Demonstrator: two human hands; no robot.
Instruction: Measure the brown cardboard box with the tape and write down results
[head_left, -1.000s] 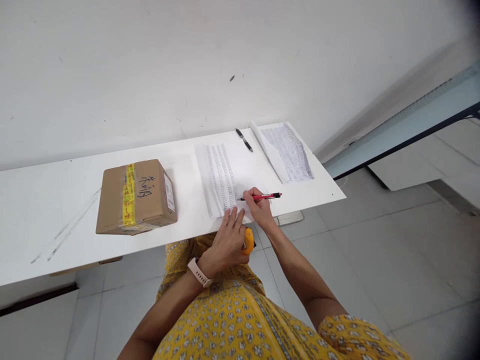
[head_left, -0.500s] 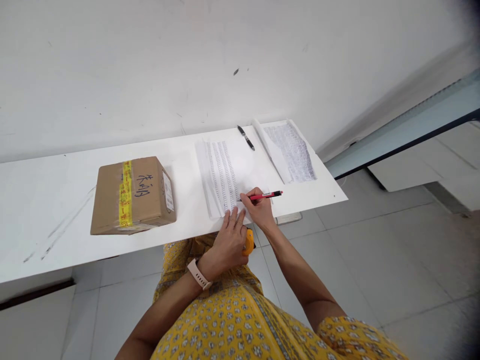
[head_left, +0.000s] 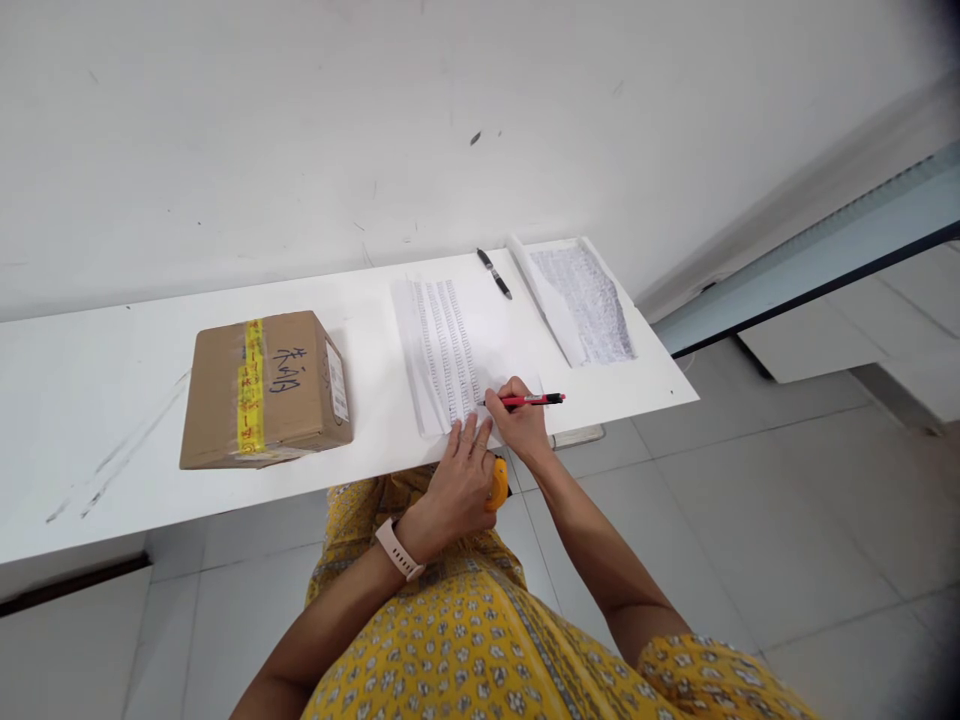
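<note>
My right hand (head_left: 520, 422) pinches a red pen with a black end (head_left: 529, 400), its tip down on a printed sheet of paper (head_left: 442, 345) with several columns of small print. Beside it, the fingertips of my left hand (head_left: 463, 480) lie stretched on the sheet's near edge. That same hand holds an orange tape measure (head_left: 498, 486) at the thumb side, just below the table edge; part of it is hidden by the hand. A pale watch (head_left: 400, 550) sits on the left wrist.
On the white table (head_left: 375, 450) a taped cardboard box (head_left: 292, 400) stands at left. A black pen (head_left: 494, 274) lies beyond the sheet. Farther right is a stack of papers densely covered with marks (head_left: 581, 300). The wall (head_left: 300, 140) rises behind, and a glass-like panel (head_left: 810, 270) slants at right.
The pen's back end has dipped slightly, and my right hand has shifted a little to the right along the sheet. My left hand stays in place.
</note>
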